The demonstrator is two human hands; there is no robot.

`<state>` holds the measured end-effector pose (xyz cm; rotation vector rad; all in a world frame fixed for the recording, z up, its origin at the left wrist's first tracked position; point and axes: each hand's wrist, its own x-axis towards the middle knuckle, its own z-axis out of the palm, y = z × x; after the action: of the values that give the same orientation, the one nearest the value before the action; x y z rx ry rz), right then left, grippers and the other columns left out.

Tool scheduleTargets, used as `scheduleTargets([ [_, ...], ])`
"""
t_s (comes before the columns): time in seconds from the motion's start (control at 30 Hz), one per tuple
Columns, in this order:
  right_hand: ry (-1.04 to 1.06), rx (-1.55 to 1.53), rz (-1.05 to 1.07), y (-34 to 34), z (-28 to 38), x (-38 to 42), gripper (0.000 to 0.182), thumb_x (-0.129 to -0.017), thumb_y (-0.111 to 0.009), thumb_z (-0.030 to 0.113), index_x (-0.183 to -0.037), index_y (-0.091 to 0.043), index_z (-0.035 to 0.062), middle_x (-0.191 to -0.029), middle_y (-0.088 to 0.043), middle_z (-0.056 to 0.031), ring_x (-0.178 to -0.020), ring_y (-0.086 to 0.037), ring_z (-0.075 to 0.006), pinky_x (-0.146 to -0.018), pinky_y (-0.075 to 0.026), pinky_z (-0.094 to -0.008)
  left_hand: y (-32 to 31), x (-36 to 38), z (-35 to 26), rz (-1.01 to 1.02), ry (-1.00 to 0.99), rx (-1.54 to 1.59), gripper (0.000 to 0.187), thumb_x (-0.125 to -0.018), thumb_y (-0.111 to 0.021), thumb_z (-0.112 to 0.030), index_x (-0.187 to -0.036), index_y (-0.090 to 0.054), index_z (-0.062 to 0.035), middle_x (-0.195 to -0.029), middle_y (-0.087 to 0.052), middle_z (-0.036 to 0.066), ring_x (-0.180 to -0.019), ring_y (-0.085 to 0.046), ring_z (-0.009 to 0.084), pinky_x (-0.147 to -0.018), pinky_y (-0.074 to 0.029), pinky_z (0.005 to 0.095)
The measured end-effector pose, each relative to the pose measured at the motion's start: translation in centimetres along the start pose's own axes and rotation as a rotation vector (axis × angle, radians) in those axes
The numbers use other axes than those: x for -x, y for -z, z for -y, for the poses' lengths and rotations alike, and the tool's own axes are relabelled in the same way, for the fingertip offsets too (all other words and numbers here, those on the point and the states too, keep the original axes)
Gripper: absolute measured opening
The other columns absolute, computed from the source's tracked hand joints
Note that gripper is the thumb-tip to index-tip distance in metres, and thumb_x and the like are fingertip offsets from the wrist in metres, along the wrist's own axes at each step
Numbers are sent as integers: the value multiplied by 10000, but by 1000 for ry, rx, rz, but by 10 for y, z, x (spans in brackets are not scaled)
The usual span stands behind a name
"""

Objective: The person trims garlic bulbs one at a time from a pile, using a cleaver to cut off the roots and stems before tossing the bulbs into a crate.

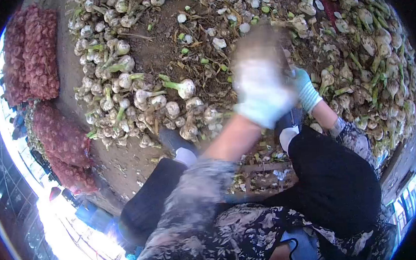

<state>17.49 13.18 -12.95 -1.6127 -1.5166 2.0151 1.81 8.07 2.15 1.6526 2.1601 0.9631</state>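
Note:
Smeared by motion, my left hand [262, 86] in a white and pale green glove reaches up the middle of the view; its fingers are blurred, and what they hold, if anything, cannot be made out. Just right of it and partly behind it is my right hand [306, 89] in a striped pale green glove, its fingers mostly hidden. Garlic bulbs [186, 89] with cut stems lie to the left of my hands. More garlic with longer green stems [381, 43] is heaped at the right.
Red mesh sacks of garlic [41, 54] stand at the far left, with more sacks [60, 134] below them. Dry leaves and cut stem pieces [204, 61] litter the ground ahead. My bent legs [334, 170] flank a low wooden frame [262, 167].

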Motion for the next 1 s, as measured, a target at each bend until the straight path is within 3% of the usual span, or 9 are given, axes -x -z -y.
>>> scheduleTargets([
  [0.17,-67,348,54,-15,49,27,384,-699,-700,146,-1000,-537,-28,-775,-563,-26,-667,-464,-119,-606,-416,-250,51,46,131,597,505,-972,863,-616,-667,-481,-1279,-326,-47,-1265,-412,170,-1203,-364,271,-1057,-111,460],
  [0.23,-25,454,33,-16,53,20,456,-647,-748,262,-952,-552,-15,-777,-609,-73,-673,-533,-131,-627,-449,-271,51,52,159,919,784,-867,851,-563,-690,-497,-1219,-394,-42,-1188,-488,165,-1074,-491,294,-922,-386,387],
  [0.3,-4,311,3,-19,62,22,396,-658,-733,235,-925,-562,-2,-722,-598,-68,-636,-526,-121,-608,-449,-266,52,65,186,623,947,-456,732,-649,-665,-467,-1161,-435,2,-1113,-520,202,-918,-557,362,-830,-452,376],
  [0.43,368,369,153,-20,116,54,321,-647,-733,217,-853,-561,41,-655,-595,-73,-593,-566,-147,-567,-457,-280,34,32,164,-40,1570,1941,546,-772,-592,-319,-1182,-330,-70,-996,-529,137,-798,-554,246,-830,-446,393],
  [0.6,755,795,297,-30,147,68,245,-643,-654,216,-832,-568,85,-714,-587,-108,-681,-592,-287,-617,-474,-360,56,35,88,257,500,1148,440,-845,-510,-147,-1235,-324,-64,-1131,-485,122,-963,-556,228,-847,-490,357],
  [0.67,733,837,308,-29,150,68,242,-630,-637,211,-828,-568,90,-737,-589,-105,-706,-588,-299,-628,-469,-380,54,33,82,197,630,1552,429,-845,-500,-114,-1233,-329,-45,-1128,-488,130,-967,-555,214,-848,-490,342],
  [0.83,734,901,309,-25,153,75,243,-610,-629,193,-825,-572,96,-736,-583,-104,-703,-587,-297,-624,-468,-385,48,45,89,181,356,955,390,-867,-435,-109,-1228,-343,7,-1104,-497,105,-960,-540,171,-828,-482,318],
  [0.87,740,890,310,-23,152,74,237,-610,-624,183,-825,-573,95,-734,-582,-106,-701,-587,-296,-623,-468,-387,50,39,77,90,675,1275,502,-803,-541,-79,-1245,-318,10,-1094,-497,94,-957,-530,161,-834,-473,302],
  [1.0,756,867,247,-20,145,72,233,-592,-625,166,-804,-566,87,-710,-566,-106,-685,-572,-313,-611,-457,-394,43,47,72,56,575,1221,574,-705,-660,-77,-1192,-376,30,-1068,-516,101,-958,-525,144,-793,-482,272],
])
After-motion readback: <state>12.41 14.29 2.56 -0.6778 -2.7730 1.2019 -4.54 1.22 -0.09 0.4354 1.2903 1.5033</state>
